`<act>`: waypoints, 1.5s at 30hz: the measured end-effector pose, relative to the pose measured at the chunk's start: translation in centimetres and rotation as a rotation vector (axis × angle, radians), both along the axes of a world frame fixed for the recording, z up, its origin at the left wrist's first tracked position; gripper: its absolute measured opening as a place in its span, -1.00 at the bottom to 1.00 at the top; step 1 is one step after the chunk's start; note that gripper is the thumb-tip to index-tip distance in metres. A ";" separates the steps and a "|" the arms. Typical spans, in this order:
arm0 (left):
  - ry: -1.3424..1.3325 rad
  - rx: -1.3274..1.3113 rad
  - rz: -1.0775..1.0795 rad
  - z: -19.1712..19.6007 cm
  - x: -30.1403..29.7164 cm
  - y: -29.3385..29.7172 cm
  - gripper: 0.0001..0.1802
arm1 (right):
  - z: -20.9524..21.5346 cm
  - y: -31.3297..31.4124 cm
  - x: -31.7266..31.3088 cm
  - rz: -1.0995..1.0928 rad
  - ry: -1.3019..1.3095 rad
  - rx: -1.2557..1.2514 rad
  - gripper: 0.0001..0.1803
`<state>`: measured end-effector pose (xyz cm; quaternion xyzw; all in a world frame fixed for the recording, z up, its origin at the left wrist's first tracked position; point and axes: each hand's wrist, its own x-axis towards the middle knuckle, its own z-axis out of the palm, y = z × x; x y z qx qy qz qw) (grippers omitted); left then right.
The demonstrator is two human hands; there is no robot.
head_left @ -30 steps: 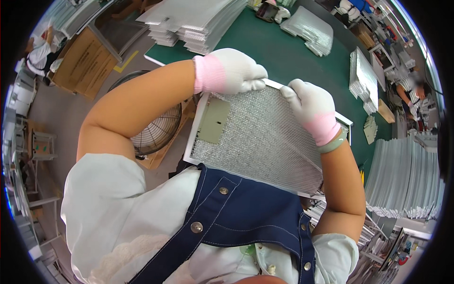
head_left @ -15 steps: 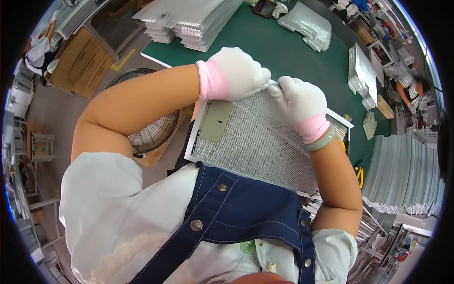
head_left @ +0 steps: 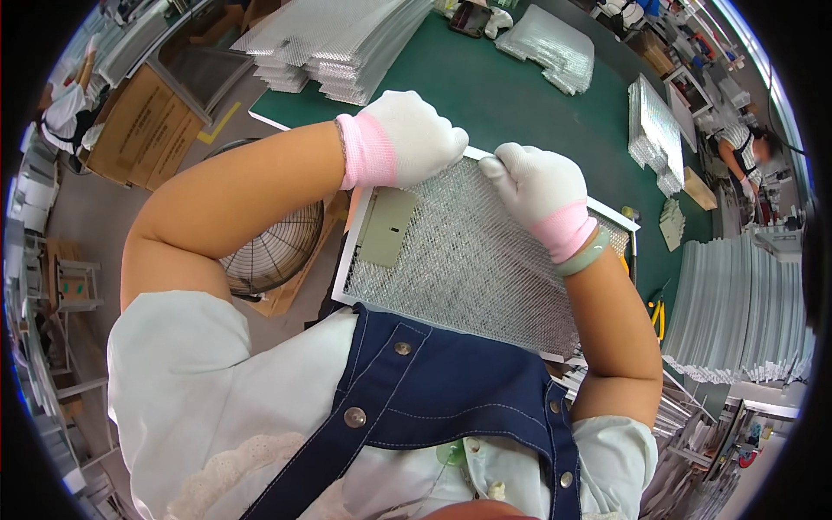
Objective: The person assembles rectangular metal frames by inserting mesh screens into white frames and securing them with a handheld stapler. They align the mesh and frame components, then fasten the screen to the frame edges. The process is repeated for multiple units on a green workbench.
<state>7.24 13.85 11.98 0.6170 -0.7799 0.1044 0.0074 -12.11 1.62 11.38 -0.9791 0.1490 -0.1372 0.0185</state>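
A silvery mesh panel (head_left: 468, 260) in a thin white frame (head_left: 476, 154) leans between my body and the green table. My left hand (head_left: 412, 134), in a white glove with a pink cuff, is closed over the far side of the frame, left of its middle. In a matching glove, my right hand (head_left: 542, 182) is closed on the same side farther right, thumb pressed to the forefinger. A short stretch of bare frame shows between the hands. A flat grey-green plate (head_left: 389, 227) with a small slot lies on the mesh at left. My curled fingers hide their undersides.
Stacked mesh sheets (head_left: 338, 48) stand at the table's far left, with another mesh stack (head_left: 548, 48) farther back. Long pale strips (head_left: 737, 312) are piled at right beside yellow-handled pliers (head_left: 658, 319). A floor fan (head_left: 273, 247) stands at left. Another person (head_left: 744, 160) works at far right.
My hands have drawn apart along the frame, the left one moving left. White frame now shows between them. The whole view has shifted slightly.
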 end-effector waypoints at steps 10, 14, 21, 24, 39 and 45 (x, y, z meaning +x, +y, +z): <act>-0.123 0.182 0.052 0.9 -0.5 -1.1 -0.84 | 1.4 -0.7 1.2 -0.042 0.205 0.199 -0.56; 0.023 0.193 0.065 1.3 -0.8 -1.0 -0.76 | 1.1 -0.1 0.8 -0.078 0.149 0.222 -0.59; 0.592 0.429 0.052 1.4 0.4 -1.6 -0.56 | 1.1 -0.5 0.3 -0.073 0.075 0.607 -0.63; 0.552 0.464 0.103 1.5 -0.4 -1.3 -0.65 | 1.1 -0.5 -0.1 -0.039 0.084 0.475 -0.60; 0.368 0.092 -0.053 0.5 -0.2 0.1 -0.79 | 0.1 -1.1 -2.5 0.057 -0.079 -0.159 -0.52; 0.340 0.129 -0.021 0.1 -0.2 0.5 -0.77 | 0.0 -2.8 -5.2 0.064 -0.088 -0.110 -0.54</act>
